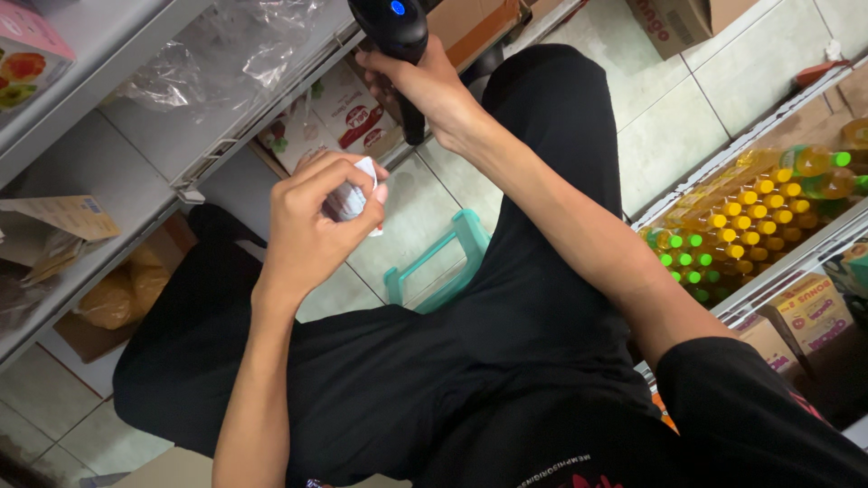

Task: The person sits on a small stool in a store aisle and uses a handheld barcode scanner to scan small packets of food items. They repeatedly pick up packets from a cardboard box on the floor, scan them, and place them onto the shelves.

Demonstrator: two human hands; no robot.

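Gripping a black handheld scanner [398, 54] by its handle, the right hand [425, 90] holds it at the far edge of the view, its blue light lit and its head tipped toward the metal shelf [136, 136] on the left. The left hand [316, 226] is closed around a small white-wrapped packet [354, 194], pinched between thumb and fingers, near the scanner but apart from it, above the person's black-clad lap. A teal plastic stool [452, 258] shows below, and bottles of cooking oil [750, 217] fill the rack on the right. This looks like the scanning step: the packet is raised for a reading. The next move seems to call for turning its coded face squarely toward the scanner's head.
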